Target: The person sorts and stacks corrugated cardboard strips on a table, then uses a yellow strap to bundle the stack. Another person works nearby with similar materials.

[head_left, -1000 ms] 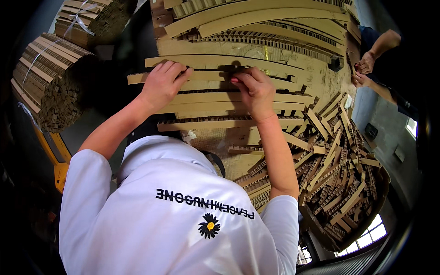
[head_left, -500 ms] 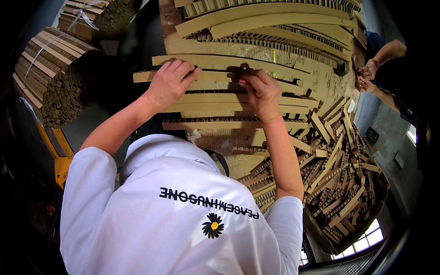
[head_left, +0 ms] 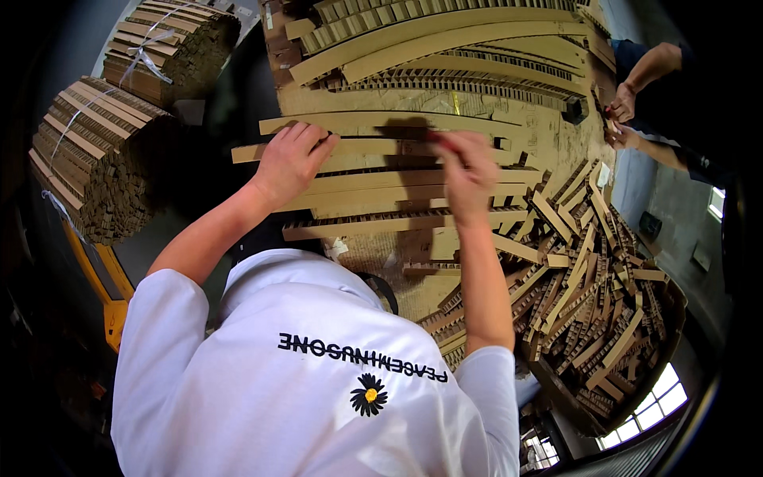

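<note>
Honeycomb cardboard strips lie side by side across the table before me. My left hand (head_left: 292, 164) is closed over one cardboard strip (head_left: 248, 154), fingers curled at its far edge. A longer strip (head_left: 381, 122) lies just beyond. Further right, my right hand (head_left: 470, 171) is closed around a small red tool (head_left: 445, 141); motion smears it, and its tip cannot be made out. This hand is over the right part of the strips. More strips (head_left: 373, 181) lie nearer to me, and another strip (head_left: 350, 228) shows its cell side.
A heap of short cardboard pieces (head_left: 588, 310) fills a large container (head_left: 671, 318) at right. Long strips (head_left: 445, 40) are stacked at the far side. Tied bundles (head_left: 95, 151) stand left beside a yellow frame (head_left: 115, 318). A co-worker's hands (head_left: 624, 115) are at the far right.
My right hand has moved slightly right and blurred, with more of the red tool showing. My left hand stays on the strip. The whole view has shifted a little.
</note>
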The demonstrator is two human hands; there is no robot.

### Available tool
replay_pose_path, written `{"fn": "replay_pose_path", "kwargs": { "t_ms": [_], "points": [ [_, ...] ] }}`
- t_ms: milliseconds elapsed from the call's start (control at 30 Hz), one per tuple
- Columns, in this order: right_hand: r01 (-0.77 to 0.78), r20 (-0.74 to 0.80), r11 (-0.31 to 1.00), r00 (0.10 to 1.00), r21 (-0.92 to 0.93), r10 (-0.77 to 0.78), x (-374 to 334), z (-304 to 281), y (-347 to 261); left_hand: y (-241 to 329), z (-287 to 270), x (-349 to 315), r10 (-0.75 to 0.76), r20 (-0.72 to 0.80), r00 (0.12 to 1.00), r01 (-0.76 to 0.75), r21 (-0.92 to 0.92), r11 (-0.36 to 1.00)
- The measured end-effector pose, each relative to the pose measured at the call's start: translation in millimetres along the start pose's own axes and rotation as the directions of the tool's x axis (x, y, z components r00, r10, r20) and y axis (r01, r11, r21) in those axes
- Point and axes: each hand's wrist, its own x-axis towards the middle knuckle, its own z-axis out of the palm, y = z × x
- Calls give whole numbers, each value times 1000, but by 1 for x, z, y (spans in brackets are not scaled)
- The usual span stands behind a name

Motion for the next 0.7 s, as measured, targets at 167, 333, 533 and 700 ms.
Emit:
{"fn": "replay_pose_path", "kwargs": {
  "t_ms": [167, 333, 533, 700],
  "points": [
    [-253, -266, 967, 933, -2, 244, -26, -70, 20, 10, -4, 7, -11, -50, 999, 11, -11, 1000],
    [-240, -19, 970, 971, -39, 240, -68, -70, 18, 37, -6, 2, -10, 3, 1000, 10, -155, 988],
    [-174, 103, 985, 980, 0, 173, -58, -48, 12, 54, 19, -4, -108, 65, 992, 120, -217, 969],
    [-108, 168, 994, 980, 10, 105, -54, -29, 12, 36, 3, -5, -120, 154, 981, 140, -128, 982]
  ]
}}
